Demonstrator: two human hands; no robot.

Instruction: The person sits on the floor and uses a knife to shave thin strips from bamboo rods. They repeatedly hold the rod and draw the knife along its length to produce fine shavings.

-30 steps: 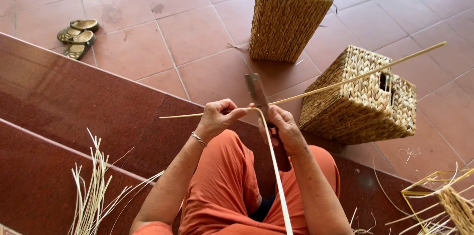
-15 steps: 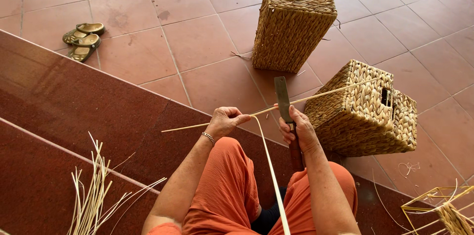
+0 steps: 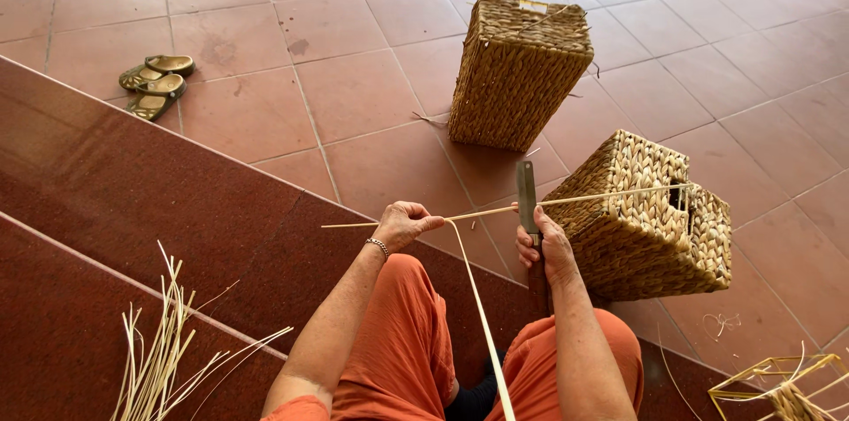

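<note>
My left hand (image 3: 405,224) pinches a long thin pale cane strip (image 3: 610,197) that runs from left of my hand across to the right over a woven basket. A flat split band (image 3: 482,315) peels off the strip at my fingers and hangs down between my orange-trousered knees. My right hand (image 3: 544,248) grips the handle of a flat-bladed knife (image 3: 526,195), blade upright and crossing the strip.
A tall woven basket (image 3: 517,67) stands on the tiled floor ahead; a second woven basket (image 3: 650,222) lies on its side at right. Sandals (image 3: 157,85) at far left. Loose cane strips (image 3: 159,350) lie on the red step; a wire frame (image 3: 778,386) at bottom right.
The knife and my right hand have shifted right along the strip, away from my left hand. The strip's right end has dropped lower across the fallen basket.
</note>
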